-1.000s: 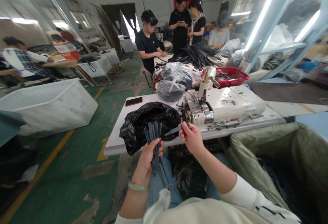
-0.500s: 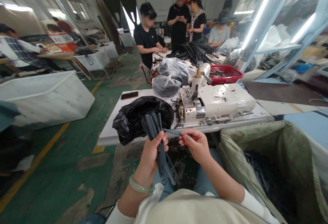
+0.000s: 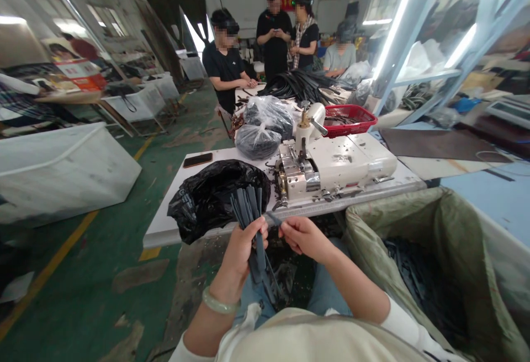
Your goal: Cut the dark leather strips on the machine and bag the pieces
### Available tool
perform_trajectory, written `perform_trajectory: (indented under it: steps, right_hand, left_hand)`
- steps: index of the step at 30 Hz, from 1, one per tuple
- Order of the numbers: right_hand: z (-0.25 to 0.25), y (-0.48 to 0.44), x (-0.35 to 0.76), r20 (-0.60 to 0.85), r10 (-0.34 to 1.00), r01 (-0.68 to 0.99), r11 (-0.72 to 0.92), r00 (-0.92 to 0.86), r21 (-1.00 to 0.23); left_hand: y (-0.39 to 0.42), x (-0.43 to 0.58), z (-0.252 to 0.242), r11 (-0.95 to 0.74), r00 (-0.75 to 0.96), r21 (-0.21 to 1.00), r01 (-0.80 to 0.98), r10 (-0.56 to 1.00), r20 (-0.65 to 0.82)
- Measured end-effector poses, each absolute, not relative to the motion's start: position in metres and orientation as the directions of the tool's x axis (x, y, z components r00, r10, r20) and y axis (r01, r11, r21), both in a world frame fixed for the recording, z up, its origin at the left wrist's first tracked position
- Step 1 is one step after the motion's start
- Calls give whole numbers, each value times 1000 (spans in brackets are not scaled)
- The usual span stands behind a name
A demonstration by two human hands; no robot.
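The R hand point(image 3: 304, 238) has closed in on the L hand point(image 3: 244, 257) since a moment ago. The single dark strip point(image 3: 272, 218) it pinches, a narrow grip of thumb and fingers, now sits right by the bunch of dark strips point(image 3: 248, 207) (touching or not, can't tell from here). The L hand holds that bunch in a full, tight fist, ends fanning up and tails hanging toward the lap, just in front of the table edge.

Containers: a black plastic bag point(image 3: 215, 196) lies open-ish on the white table point(image 3: 165, 235), contents hidden. Two clear plastic bags point(image 3: 269, 115) of dark stuff sit further back, past the white industrial machine point(image 3: 335, 163). A red basket point(image 3: 350, 119) behind it holds dark bits. To the person's R, a big woven sack point(image 3: 397, 229) holds loose dark strips point(image 3: 418, 279).
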State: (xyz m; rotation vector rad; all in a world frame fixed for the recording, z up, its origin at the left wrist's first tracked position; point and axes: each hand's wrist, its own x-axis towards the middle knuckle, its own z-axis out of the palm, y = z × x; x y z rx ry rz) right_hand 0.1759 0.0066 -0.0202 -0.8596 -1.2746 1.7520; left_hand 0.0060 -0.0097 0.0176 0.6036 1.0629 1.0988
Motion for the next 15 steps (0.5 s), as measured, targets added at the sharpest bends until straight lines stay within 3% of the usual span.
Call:
perform_trajectory:
  steps: [6,15]
  right_hand:
    - [-40,97,214,-252,968,-340,-239,-6,-909]
    - [-56,152,225,-284,958,-300,-260,39,-918]
  left_hand:
    - [-9,-4,14,340,53,784,-520,929,-367]
    - [-5,-13,8,333,0,808,-486,924,-381]
